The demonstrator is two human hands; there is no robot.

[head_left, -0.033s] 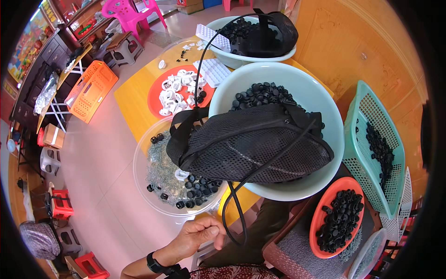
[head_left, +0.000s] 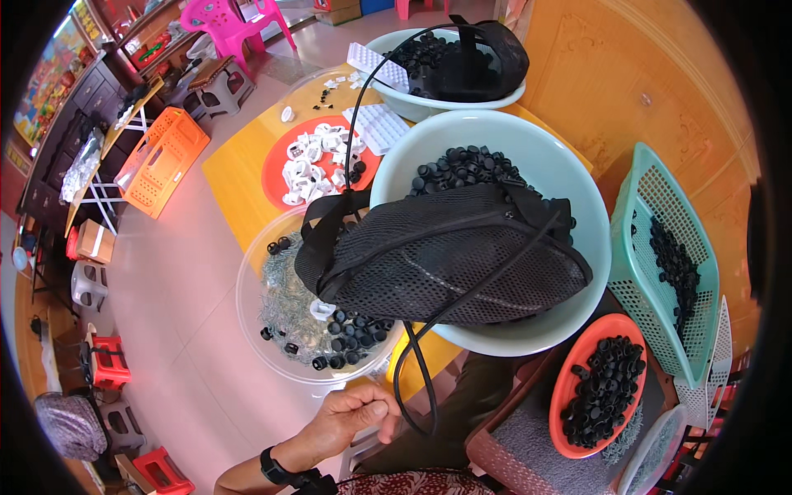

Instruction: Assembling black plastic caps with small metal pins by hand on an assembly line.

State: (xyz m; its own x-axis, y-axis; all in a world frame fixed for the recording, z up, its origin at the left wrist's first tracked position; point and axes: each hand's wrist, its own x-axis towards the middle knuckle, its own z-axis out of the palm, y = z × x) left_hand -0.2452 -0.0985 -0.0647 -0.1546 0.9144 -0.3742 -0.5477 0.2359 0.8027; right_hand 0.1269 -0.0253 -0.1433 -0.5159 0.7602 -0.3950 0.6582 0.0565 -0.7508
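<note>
My left hand (head_left: 355, 419), with a black wristband, is over the near edge of the yellow table. Its fingers are curled with the thumb against them, and the inside of the grip is hidden. A looped black cable (head_left: 433, 396) runs just beside the fingertips. Above the hand is a clear round tray (head_left: 247, 309) with thin metal pieces, black caps and a white part. A black mesh bag (head_left: 462, 256) lies across a pale blue basin (head_left: 586, 198) of small black caps (head_left: 470, 169). My right hand is out of view.
A red plate (head_left: 276, 177) holds white parts. Behind is another basin (head_left: 429, 107) with black pieces and a black bag. At right are a green basket (head_left: 631, 223) and an orange-red dish (head_left: 569, 363) of black parts. An orange crate (head_left: 165, 157) stands on the floor.
</note>
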